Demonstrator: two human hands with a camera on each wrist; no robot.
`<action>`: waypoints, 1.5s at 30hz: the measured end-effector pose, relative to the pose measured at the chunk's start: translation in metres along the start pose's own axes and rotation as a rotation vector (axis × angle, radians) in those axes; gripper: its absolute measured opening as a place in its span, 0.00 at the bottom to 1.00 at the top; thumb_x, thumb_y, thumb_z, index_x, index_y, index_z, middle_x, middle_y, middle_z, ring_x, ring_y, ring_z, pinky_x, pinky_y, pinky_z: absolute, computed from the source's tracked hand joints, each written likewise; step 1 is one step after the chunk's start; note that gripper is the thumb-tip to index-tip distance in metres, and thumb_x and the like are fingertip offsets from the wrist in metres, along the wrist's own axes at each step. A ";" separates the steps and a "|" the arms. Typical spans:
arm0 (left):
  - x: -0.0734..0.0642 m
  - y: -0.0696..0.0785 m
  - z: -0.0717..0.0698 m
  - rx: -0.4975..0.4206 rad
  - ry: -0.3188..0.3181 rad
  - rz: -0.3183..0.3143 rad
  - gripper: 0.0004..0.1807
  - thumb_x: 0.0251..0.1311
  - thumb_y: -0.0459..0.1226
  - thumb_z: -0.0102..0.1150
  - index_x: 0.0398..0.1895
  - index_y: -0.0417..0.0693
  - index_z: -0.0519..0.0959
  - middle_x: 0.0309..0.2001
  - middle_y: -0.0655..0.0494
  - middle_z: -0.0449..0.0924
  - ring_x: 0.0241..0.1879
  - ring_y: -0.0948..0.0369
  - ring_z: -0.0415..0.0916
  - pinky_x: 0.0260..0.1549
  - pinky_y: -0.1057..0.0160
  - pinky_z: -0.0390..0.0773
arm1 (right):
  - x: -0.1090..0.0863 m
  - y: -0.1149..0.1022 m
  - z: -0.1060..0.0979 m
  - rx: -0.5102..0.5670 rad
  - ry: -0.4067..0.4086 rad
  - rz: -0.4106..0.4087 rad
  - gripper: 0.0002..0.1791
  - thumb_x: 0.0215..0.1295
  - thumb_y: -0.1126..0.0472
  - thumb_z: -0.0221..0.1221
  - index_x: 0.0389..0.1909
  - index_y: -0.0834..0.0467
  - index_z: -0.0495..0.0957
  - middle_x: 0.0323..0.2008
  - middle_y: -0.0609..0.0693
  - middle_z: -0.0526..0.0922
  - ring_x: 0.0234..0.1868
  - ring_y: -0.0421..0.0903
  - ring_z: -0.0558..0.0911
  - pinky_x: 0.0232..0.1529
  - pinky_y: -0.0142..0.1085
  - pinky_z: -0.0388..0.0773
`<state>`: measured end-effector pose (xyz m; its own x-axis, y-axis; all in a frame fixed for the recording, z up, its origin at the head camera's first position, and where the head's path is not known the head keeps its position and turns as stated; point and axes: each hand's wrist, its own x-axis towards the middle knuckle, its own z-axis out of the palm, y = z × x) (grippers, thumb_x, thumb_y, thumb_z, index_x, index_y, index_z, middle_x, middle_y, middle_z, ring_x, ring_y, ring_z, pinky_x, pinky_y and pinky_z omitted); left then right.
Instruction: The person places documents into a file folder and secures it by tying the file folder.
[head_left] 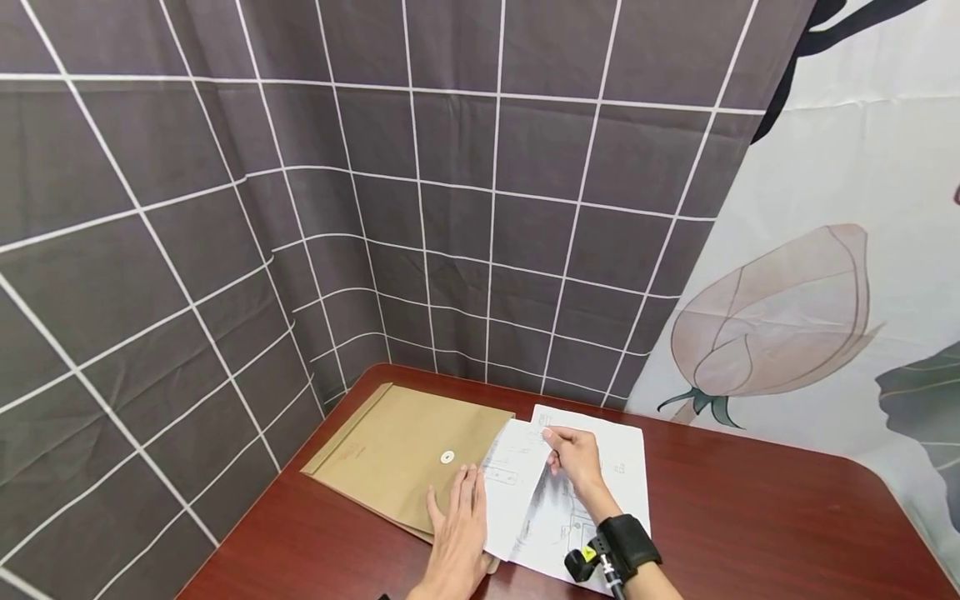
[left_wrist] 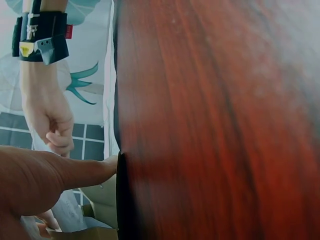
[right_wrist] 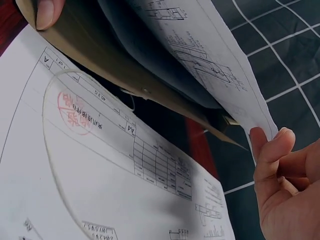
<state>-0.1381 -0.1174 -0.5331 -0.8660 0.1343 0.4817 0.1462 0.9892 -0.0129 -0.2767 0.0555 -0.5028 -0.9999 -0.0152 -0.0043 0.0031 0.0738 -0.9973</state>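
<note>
A tan paper envelope point(head_left: 397, 446) with a white round button lies on the table, its mouth toward the right. My left hand point(head_left: 459, 533) rests on it near the mouth, fingers mostly straight; in the right wrist view, one fingertip point(right_wrist: 46, 14) touches the envelope's edge. My right hand point(head_left: 576, 458) pinches the corner of a sheet of paper point(head_left: 517, 471) printed with line drawings. That sheet is raised and tilted, and its left side meets the envelope's gaping mouth. How far it reaches inside is hidden. Beneath lies another printed sheet point(right_wrist: 30, 150) with a red stamp.
The dark red wooden table point(head_left: 757, 517) extends to the right. Grey checked cloth point(head_left: 450, 217) hangs behind and to the left, with a white flower-printed cloth point(head_left: 795, 333) at the right. A thin string point(right_wrist: 46, 117) loops over the lower sheet.
</note>
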 end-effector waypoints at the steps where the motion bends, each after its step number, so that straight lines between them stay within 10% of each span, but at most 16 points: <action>1: 0.000 0.000 0.001 -0.002 0.003 0.003 0.62 0.17 0.41 0.83 0.66 0.33 0.64 0.66 0.41 0.62 0.68 0.48 0.55 0.55 0.30 0.58 | 0.001 0.000 0.001 -0.001 0.001 -0.004 0.16 0.67 0.65 0.58 0.50 0.73 0.78 0.12 0.49 0.74 0.11 0.38 0.70 0.14 0.31 0.71; 24: -0.003 -0.001 0.005 -0.028 0.064 0.040 0.64 0.13 0.45 0.84 0.66 0.34 0.65 0.65 0.41 0.65 0.68 0.48 0.58 0.53 0.29 0.59 | 0.003 -0.001 0.018 0.063 -0.061 -0.106 0.14 0.66 0.66 0.58 0.44 0.76 0.78 0.10 0.48 0.74 0.09 0.36 0.71 0.12 0.30 0.72; 45: -0.001 -0.002 0.003 0.008 -0.010 0.019 0.65 0.24 0.55 0.81 0.69 0.35 0.61 0.68 0.44 0.62 0.70 0.51 0.55 0.55 0.31 0.58 | 0.016 -0.004 0.031 0.067 -0.130 0.009 0.13 0.66 0.71 0.56 0.47 0.77 0.76 0.14 0.53 0.79 0.12 0.39 0.77 0.16 0.32 0.77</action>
<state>-0.1387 -0.1194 -0.5362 -0.8678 0.1540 0.4724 0.1592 0.9868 -0.0293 -0.2927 0.0245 -0.5007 -0.9893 -0.1446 -0.0183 0.0173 0.0078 -0.9998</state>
